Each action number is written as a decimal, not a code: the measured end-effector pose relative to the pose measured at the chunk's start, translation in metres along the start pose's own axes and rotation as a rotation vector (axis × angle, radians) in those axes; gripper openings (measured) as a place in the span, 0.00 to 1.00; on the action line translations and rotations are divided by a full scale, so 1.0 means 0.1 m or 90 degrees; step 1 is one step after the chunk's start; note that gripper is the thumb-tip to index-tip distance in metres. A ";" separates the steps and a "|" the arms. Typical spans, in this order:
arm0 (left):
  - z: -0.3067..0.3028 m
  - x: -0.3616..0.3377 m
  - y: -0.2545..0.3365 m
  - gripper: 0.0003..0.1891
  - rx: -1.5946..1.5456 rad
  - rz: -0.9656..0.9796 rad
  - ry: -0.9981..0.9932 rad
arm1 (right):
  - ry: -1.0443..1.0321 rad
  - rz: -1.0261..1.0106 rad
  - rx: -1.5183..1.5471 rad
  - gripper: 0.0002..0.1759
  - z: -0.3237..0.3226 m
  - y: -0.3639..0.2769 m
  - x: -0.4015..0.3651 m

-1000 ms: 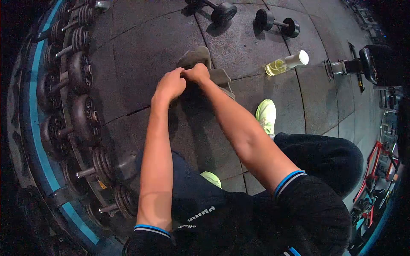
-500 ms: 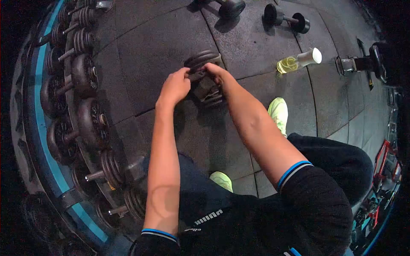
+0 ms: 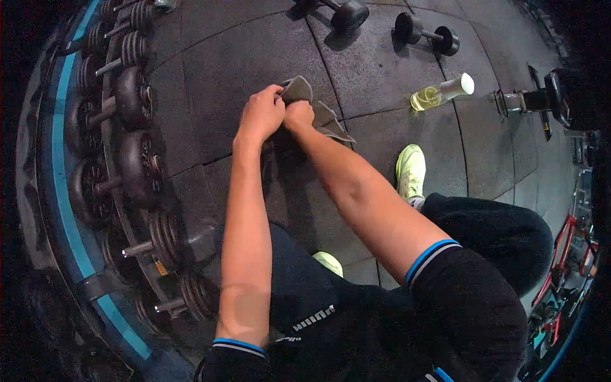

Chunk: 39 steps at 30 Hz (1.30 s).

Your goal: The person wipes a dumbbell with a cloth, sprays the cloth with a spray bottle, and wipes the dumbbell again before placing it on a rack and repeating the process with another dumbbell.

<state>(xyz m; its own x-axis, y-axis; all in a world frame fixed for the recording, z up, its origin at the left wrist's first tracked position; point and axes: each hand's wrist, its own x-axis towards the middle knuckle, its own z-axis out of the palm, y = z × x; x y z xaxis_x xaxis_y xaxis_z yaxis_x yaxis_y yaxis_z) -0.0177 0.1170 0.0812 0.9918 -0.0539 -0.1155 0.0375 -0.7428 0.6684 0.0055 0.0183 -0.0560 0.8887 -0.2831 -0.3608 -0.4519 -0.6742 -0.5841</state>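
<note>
A grey-brown cloth [image 3: 297,90] is bunched at both hands, with a loose end spreading to the right toward the floor. My left hand [image 3: 262,116] has its fingers bent against the cloth's left edge. Close beside it, my right hand [image 3: 299,115] is closed on the cloth, its fingers mostly folded out of sight. Both hands are over the dark tiled floor [image 3: 229,70], in front of my body. Whatever lies beneath the hands and cloth is dark and mostly hidden.
A rack of dumbbells [image 3: 143,167] runs down the left side. Two dumbbells lie on the floor ahead, one [image 3: 428,34] further right. A bottle with yellow liquid [image 3: 426,99] is at the right, beyond my shoe [image 3: 411,170]. A bench part [image 3: 541,99] stands far right.
The cloth now spreads up and to the right of the hands, covering where dark weight plates showed. My right hand has moved left, closer to my left hand, and its fingers have closed.
</note>
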 end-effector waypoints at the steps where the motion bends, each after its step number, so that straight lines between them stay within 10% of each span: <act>1: 0.00 0.01 0.01 0.18 0.002 0.005 0.013 | -0.047 -0.062 -0.044 0.23 -0.01 0.04 0.07; 11: 0.06 -0.02 0.01 0.25 0.125 -0.150 -0.129 | -0.263 -0.556 -0.211 0.13 -1.23 0.56 -0.30; 16: 0.20 0.07 -0.38 0.26 0.130 -0.158 -0.191 | -0.614 -0.277 0.059 0.22 -2.32 -0.06 -0.14; 20: 0.39 0.20 -0.40 0.29 0.169 -0.181 -0.488 | -0.306 -0.347 0.247 0.22 -2.85 -0.58 -0.37; 24: 1.09 0.02 -0.58 0.29 0.125 0.020 -0.500 | -0.285 -0.358 -0.213 0.27 -2.02 -0.71 0.20; 25: 0.88 -0.13 -0.08 0.30 0.203 -0.085 -0.551 | -0.348 -0.376 -0.259 0.30 -1.72 -0.74 0.33; 28: 0.76 -0.53 0.38 0.48 0.317 -0.101 -0.327 | -0.209 -0.684 -0.265 0.44 -0.77 -0.44 0.60; 33: 1.15 -0.59 0.12 0.44 0.124 -0.141 -0.001 | -0.424 -0.504 -0.371 0.51 -0.75 -0.81 0.65; 39: 1.04 -0.52 0.30 0.32 0.042 -0.295 0.020 | -0.620 -0.322 -0.139 0.46 -0.72 -0.81 1.00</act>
<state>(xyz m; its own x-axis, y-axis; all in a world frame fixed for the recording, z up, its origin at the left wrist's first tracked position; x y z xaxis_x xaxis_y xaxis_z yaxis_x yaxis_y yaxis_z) -0.0808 0.0286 0.0311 0.8753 0.3135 -0.3682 0.4710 -0.7248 0.5028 0.1367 -0.0045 0.0073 0.4823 0.6482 -0.5892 0.0526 -0.6928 -0.7192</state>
